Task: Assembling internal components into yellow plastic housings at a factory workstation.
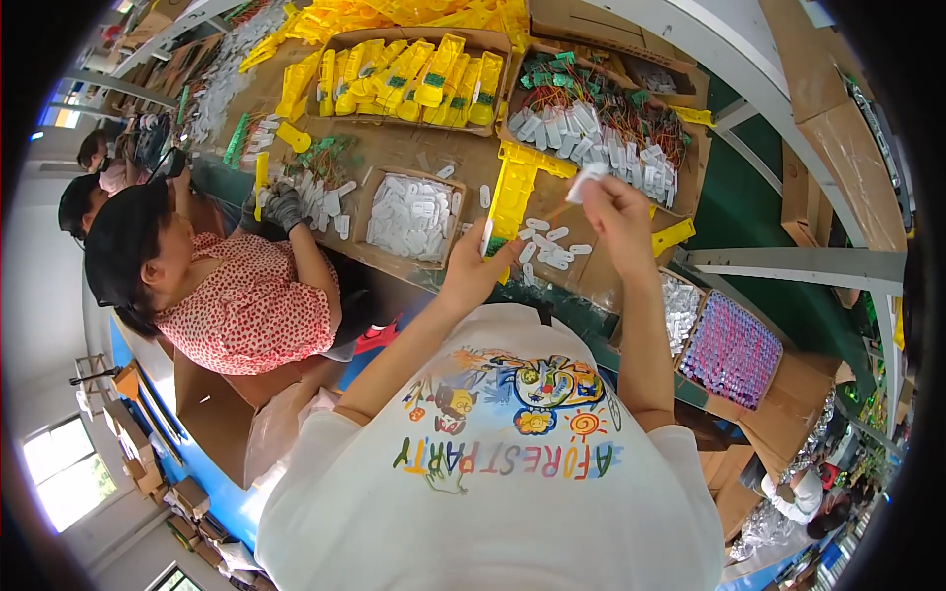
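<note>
My right hand (623,222) is raised over the table, its fingers pinched on a small white rectangular block (588,181). Thin reddish wires (560,211) trail from that block toward my left hand. Fingers of my left hand (473,274) are closed around the near end of a long yellow plastic casing (510,202); a bit of green circuit board (495,246) shows there. A slim white strip (487,232) stands by the left fingertips, and I cannot tell whether it is gripped. Loose white oval plastic pieces (554,246) lie between my hands.
A carton of white pieces (409,258) stands left, a box of yellow casings (488,123) behind it. White blocks with wires and green boards fill a carton (694,197) at far right. Purple cylinders fill a tray (731,347). A co-worker in gloves (286,209) works at left.
</note>
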`<move>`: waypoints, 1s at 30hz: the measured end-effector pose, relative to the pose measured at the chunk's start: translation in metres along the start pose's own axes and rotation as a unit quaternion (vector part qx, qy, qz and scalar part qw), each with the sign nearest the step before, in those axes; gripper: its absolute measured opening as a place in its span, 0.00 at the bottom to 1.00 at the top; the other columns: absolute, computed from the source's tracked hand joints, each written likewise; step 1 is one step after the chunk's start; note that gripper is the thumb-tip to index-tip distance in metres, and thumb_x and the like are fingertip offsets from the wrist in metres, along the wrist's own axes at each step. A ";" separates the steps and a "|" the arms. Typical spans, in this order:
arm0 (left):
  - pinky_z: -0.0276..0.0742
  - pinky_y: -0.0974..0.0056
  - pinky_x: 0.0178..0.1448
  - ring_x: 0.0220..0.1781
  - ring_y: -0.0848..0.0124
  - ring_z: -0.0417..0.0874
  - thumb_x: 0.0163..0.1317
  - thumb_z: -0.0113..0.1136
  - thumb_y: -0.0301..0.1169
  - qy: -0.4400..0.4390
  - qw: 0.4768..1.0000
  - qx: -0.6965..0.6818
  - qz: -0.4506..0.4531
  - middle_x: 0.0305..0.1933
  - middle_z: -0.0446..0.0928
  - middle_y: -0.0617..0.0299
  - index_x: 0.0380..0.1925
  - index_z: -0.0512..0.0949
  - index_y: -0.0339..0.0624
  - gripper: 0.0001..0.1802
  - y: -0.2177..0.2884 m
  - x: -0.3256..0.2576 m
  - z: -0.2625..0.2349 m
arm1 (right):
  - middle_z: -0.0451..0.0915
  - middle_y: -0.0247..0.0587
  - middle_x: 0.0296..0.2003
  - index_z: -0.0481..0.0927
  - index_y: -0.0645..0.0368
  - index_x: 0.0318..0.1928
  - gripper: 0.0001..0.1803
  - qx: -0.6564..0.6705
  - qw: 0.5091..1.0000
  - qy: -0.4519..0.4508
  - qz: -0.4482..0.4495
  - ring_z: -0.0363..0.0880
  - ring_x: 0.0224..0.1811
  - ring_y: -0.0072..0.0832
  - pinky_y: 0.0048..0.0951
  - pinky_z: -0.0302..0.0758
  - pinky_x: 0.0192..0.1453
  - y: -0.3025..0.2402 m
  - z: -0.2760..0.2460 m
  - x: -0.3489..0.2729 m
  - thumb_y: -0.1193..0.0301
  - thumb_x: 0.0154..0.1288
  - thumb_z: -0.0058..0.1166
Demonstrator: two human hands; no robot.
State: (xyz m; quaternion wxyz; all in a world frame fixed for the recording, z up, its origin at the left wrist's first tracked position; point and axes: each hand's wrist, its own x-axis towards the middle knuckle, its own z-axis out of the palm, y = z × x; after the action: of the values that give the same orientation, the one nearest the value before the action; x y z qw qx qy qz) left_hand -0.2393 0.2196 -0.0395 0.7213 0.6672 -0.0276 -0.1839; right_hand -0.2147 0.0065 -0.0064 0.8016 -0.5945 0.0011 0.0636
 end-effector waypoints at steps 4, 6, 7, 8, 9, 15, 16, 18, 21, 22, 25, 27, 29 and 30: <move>0.74 0.63 0.32 0.26 0.68 0.78 0.60 0.57 0.28 0.019 0.990 0.126 0.058 0.29 0.76 0.55 0.47 0.68 0.37 0.17 -0.008 0.000 0.004 | 0.73 0.30 0.23 0.80 0.63 0.35 0.18 -0.177 0.978 0.110 0.012 0.68 0.25 0.16 0.18 0.65 0.31 0.005 0.033 0.009 0.58 0.64 0.50; 0.75 0.57 0.34 0.29 0.54 0.79 0.56 0.59 0.28 0.043 0.945 0.310 0.091 0.31 0.76 0.47 0.52 0.65 0.39 0.23 -0.010 -0.003 0.007 | 0.69 0.27 0.19 0.80 0.60 0.30 0.21 -0.121 0.972 0.158 0.125 0.67 0.21 0.15 0.20 0.64 0.26 0.003 0.046 0.013 0.53 0.63 0.50; 0.75 0.57 0.34 0.29 0.54 0.79 0.56 0.59 0.28 0.042 0.945 0.309 0.093 0.31 0.76 0.47 0.52 0.65 0.39 0.23 -0.013 -0.004 0.009 | 0.69 0.27 0.19 0.80 0.60 0.30 0.21 -0.122 0.972 0.160 0.123 0.67 0.21 0.15 0.20 0.64 0.26 0.004 0.051 0.016 0.53 0.63 0.50; 0.75 0.56 0.34 0.32 0.51 0.79 0.54 0.60 0.28 0.064 0.917 0.362 0.153 0.33 0.76 0.46 0.53 0.65 0.40 0.26 -0.016 -0.005 0.010 | 0.70 0.29 0.19 0.79 0.60 0.28 0.21 -0.114 0.967 0.210 0.092 0.68 0.23 0.19 0.23 0.65 0.28 0.009 0.054 0.020 0.54 0.64 0.48; 0.74 0.54 0.35 0.34 0.47 0.78 0.52 0.61 0.28 0.089 0.882 0.411 0.210 0.35 0.76 0.45 0.55 0.64 0.41 0.28 -0.017 -0.007 0.011 | 0.70 0.31 0.20 0.79 0.60 0.27 0.21 -0.106 0.959 0.257 0.062 0.70 0.24 0.23 0.26 0.66 0.30 0.014 0.056 0.024 0.56 0.65 0.46; 0.74 0.56 0.36 0.36 0.49 0.78 0.51 0.61 0.25 0.051 0.899 0.391 0.188 0.37 0.75 0.46 0.51 0.68 0.37 0.25 -0.014 -0.008 0.000 | 0.76 0.44 0.30 0.79 0.63 0.29 0.22 -0.553 0.666 0.318 -0.387 0.72 0.40 0.45 0.38 0.66 0.50 0.009 0.051 0.049 0.60 0.70 0.36; 0.75 0.56 0.36 0.35 0.50 0.78 0.49 0.62 0.26 0.045 0.904 0.371 0.206 0.37 0.75 0.48 0.49 0.70 0.38 0.24 -0.015 -0.007 -0.002 | 0.78 0.43 0.29 0.81 0.62 0.29 0.29 -0.546 0.664 0.285 -0.425 0.75 0.36 0.40 0.32 0.69 0.48 0.011 0.046 0.058 0.54 0.71 0.32; 0.75 0.56 0.36 0.35 0.50 0.78 0.47 0.64 0.27 0.040 0.909 0.349 0.224 0.36 0.74 0.50 0.46 0.72 0.40 0.23 -0.013 -0.001 -0.010 | 0.78 0.42 0.26 0.81 0.62 0.27 0.33 -0.387 0.891 0.107 -0.211 0.76 0.33 0.35 0.30 0.71 0.44 0.019 0.042 0.046 0.51 0.71 0.29; 0.73 0.57 0.35 0.32 0.53 0.77 0.44 0.64 0.25 0.010 0.921 0.311 0.236 0.32 0.73 0.51 0.41 0.75 0.38 0.20 -0.005 0.010 -0.024 | 0.79 0.36 0.20 0.82 0.62 0.22 0.43 -0.259 0.955 -0.138 0.033 0.76 0.26 0.23 0.23 0.71 0.33 0.021 0.032 0.048 0.42 0.69 0.20; 0.74 0.58 0.35 0.32 0.53 0.77 0.43 0.65 0.25 -0.002 0.922 0.315 0.225 0.31 0.73 0.51 0.40 0.76 0.39 0.19 -0.005 0.014 -0.027 | 0.79 0.35 0.20 0.82 0.62 0.24 0.44 -0.260 0.956 -0.135 0.024 0.76 0.27 0.23 0.23 0.70 0.33 0.031 0.029 0.052 0.41 0.69 0.19; 0.75 0.63 0.39 0.35 0.59 0.80 0.43 0.65 0.26 -0.024 0.936 0.293 0.194 0.33 0.75 0.52 0.41 0.76 0.39 0.21 0.000 0.036 -0.035 | 0.80 0.34 0.26 0.82 0.60 0.36 0.43 -0.187 0.973 -0.109 0.086 0.77 0.29 0.24 0.22 0.70 0.33 0.042 0.025 0.066 0.39 0.68 0.17; 0.75 0.63 0.41 0.35 0.62 0.80 0.45 0.65 0.26 0.027 0.938 0.311 0.152 0.35 0.77 0.51 0.45 0.73 0.37 0.23 -0.016 0.067 -0.047 | 0.80 0.34 0.33 0.77 0.59 0.45 0.42 -0.046 0.991 0.114 0.056 0.77 0.34 0.25 0.26 0.73 0.34 0.047 0.033 0.074 0.38 0.67 0.17; 0.75 0.64 0.40 0.34 0.64 0.79 0.47 0.63 0.27 0.096 0.958 0.219 0.155 0.35 0.78 0.53 0.45 0.72 0.37 0.22 -0.002 0.126 -0.064 | 0.79 0.35 0.42 0.72 0.57 0.51 0.31 -0.018 0.990 0.118 0.081 0.77 0.41 0.27 0.31 0.74 0.40 0.111 -0.017 0.071 0.44 0.70 0.30; 0.75 0.64 0.40 0.34 0.66 0.79 0.48 0.64 0.29 0.107 0.947 0.261 0.156 0.35 0.78 0.53 0.46 0.71 0.37 0.23 0.020 0.154 -0.070 | 0.79 0.38 0.42 0.71 0.57 0.52 0.26 -0.141 0.973 0.138 0.120 0.77 0.44 0.30 0.33 0.74 0.44 0.150 -0.037 0.064 0.49 0.69 0.37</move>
State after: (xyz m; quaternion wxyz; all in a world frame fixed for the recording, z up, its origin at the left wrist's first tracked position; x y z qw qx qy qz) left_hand -0.0712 0.2406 -0.0591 0.5407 0.8350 -0.1008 0.0167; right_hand -0.1641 0.0202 -0.1657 0.6880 -0.7004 0.1740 0.0757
